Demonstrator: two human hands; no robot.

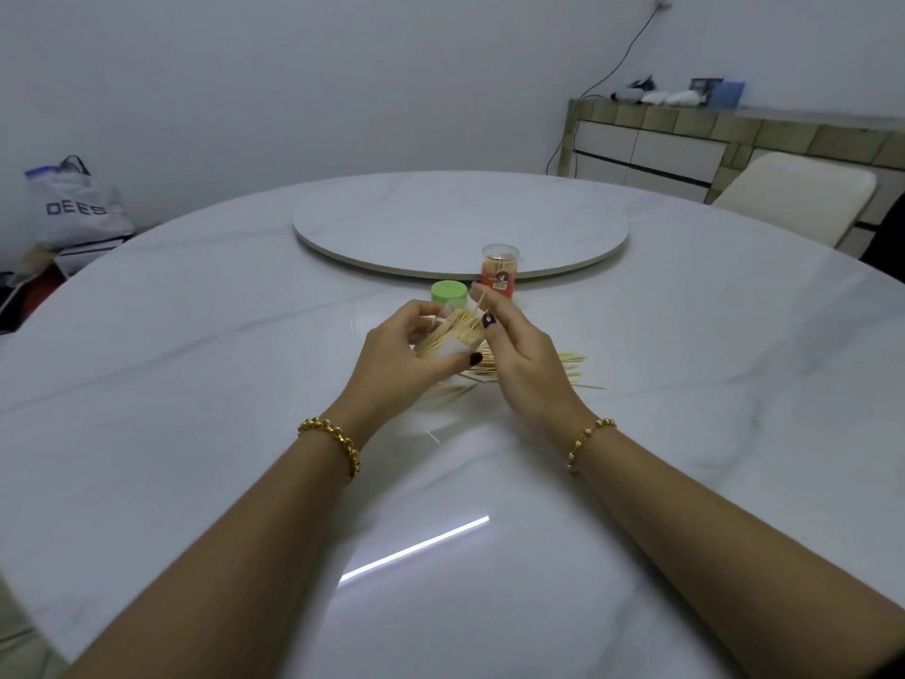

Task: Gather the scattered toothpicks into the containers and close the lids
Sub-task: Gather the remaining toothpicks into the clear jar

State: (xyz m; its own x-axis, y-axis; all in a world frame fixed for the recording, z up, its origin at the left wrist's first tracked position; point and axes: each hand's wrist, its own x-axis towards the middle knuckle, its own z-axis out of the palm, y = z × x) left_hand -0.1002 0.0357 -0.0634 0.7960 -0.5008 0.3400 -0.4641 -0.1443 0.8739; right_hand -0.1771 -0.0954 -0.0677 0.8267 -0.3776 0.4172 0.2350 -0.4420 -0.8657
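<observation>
You are gripping a clear container (pixel 448 354) in your left hand (pixel 392 365), fingers curling round it and thumb pressing on its near side. It is tilting, with its mouth pointing away from you and toward your right hand (pixel 526 357). A bundle of toothpicks (pixel 458 326) is sticking out of that mouth. Your right hand is closing in on the bundle, and its thumb and forefinger are pinching a few sticks at the top of it. The two hands are almost touching over the container.

More loose toothpicks (pixel 574 366) are lying on the tabletop (pixel 196 384) under your right hand and fanning out just past its outer side. One stray toothpick (pixel 432 436) is lying between your wrists, nearer to you.

A green lid (pixel 448 291) is sitting just beyond your left fingertips; whether anything is under it you cannot tell. A red container (pixel 499 271) with a clear cap is standing upright just beyond your right fingertips, full of sticks, right at the near edge of the round turntable (pixel 460 223). A gold bracelet (pixel 338 441) is hanging on each wrist.
</observation>
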